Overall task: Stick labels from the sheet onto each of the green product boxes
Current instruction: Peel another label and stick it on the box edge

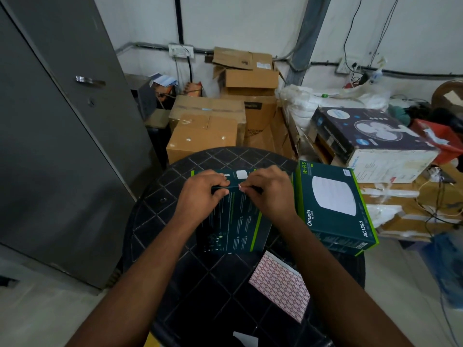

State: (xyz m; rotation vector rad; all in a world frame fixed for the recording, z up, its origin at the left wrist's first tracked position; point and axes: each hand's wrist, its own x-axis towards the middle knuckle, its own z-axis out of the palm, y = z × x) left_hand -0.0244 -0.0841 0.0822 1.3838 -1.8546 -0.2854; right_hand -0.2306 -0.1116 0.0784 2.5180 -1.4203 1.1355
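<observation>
Both hands (200,190) (269,191) pinching green box (233,221), lengthwise away

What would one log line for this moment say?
both hands: left, right pressing on centre green box | label sheet on table

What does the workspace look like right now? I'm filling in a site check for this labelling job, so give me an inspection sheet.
Surface: round black plastic table with a diamond-grid top.
Job's things: one green product box lies under the hands; a second green box, marked Omada AC1350, lies to its right; the pink label sheet lies flat near the front edge.
Clutter: a white scrap at the near edge.
Grippers: left hand and right hand both curl their fingers at the box's far part; whether they pinch a label cannot be told.
Cables: black wires hang down the wall; more trail at right.
Surroundings: grey metal cabinet, cardboard cartons, fan box.
</observation>
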